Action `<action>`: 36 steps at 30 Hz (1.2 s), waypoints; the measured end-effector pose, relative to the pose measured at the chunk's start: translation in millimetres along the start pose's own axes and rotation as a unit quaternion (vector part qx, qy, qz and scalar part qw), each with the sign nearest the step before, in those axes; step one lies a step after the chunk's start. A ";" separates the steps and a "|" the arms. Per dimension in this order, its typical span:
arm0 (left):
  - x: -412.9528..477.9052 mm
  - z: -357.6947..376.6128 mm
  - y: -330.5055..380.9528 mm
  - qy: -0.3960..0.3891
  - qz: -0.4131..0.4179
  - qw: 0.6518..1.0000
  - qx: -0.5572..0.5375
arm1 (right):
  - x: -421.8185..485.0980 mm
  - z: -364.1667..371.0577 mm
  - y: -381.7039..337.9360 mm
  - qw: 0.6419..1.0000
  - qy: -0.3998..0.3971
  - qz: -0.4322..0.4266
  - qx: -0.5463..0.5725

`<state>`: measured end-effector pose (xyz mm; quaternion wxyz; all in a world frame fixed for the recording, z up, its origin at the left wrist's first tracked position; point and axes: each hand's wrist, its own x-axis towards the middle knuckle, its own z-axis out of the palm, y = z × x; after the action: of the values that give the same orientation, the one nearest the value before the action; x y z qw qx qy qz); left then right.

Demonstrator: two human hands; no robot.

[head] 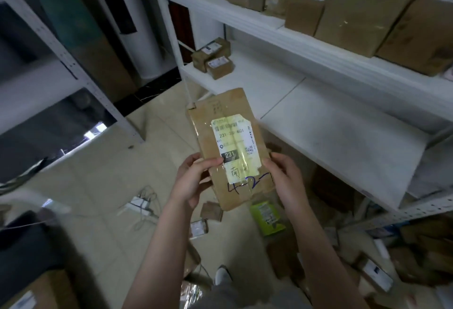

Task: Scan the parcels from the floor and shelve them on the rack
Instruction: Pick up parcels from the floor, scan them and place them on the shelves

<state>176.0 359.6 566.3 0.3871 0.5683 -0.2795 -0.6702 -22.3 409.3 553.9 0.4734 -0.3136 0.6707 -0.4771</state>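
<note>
A flat brown cardboard parcel (228, 122) with a yellowed shipping label and blue handwriting is held up in front of me, label facing me. My left hand (193, 181) grips its lower left edge, thumb on the label. My right hand (285, 176) grips its lower right edge. The white rack (343, 122) stands just beyond and to the right; its middle shelf is at the parcel's height. Several more parcels (267, 218) lie on the floor below my hands.
The rack's upper shelf carries several brown boxes (362, 14). Two small boxes (213, 58) sit at the middle shelf's far left end. A second grey rack (61, 68) stands on the left. A power strip with cables (142, 204) lies on the tiled floor.
</note>
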 end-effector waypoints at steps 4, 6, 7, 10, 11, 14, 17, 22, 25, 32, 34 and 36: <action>-4.0 -35.9 7.9 0.009 0.011 1.000 -0.017 | 2.5 40.1 -7.6 0.999 -0.039 0.011 -0.011; -5.0 -48.7 12.7 0.013 0.015 0.999 -0.025 | 7.1 53.7 -12.2 0.998 -0.051 0.011 -0.023; -5.1 -53.8 15.9 0.015 0.018 0.999 -0.028 | 10.6 60.1 -14.7 0.998 -0.056 0.011 -0.028; -3.7 -65.4 26.3 0.026 0.032 0.998 -0.036 | 19.7 79.0 -24.1 0.996 -0.081 0.006 -0.032; -2.6 -69.0 29.6 0.031 0.038 0.998 -0.038 | 22.0 83.9 -26.8 0.995 -0.090 0.006 -0.034; 4.7 -77.1 37.2 0.042 0.043 0.997 -0.041 | 30.0 95.2 -35.2 0.993 -0.116 0.005 -0.026; 18.0 -80.1 42.8 0.054 0.041 0.997 -0.043 | 44.9 104.2 -41.1 0.990 -0.136 0.007 -0.019; 60.4 -69.8 67.0 0.067 0.036 0.996 -0.045 | 103.5 119.4 -54.2 0.987 -0.160 0.006 -0.035; 94.9 -56.0 90.2 0.070 0.036 0.996 -0.039 | 148.5 124.6 -70.1 0.986 -0.166 0.002 -0.032; 160.9 -21.9 129.4 0.079 0.039 0.996 -0.035 | 238.3 132.0 -99.0 0.986 -0.167 -0.001 -0.024; 173.7 -15.2 134.2 0.073 0.030 0.997 -0.025 | 252.3 130.7 -100.7 0.986 -0.166 0.000 -0.029; 186.7 -9.4 138.5 0.069 0.021 0.997 -0.018 | 263.5 126.6 -98.7 0.984 -0.177 0.004 -0.025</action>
<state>202.8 128.7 575.4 0.4295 0.6002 -0.2515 -0.6261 -0.6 101.6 545.7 0.5785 -0.4022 0.5895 -0.3950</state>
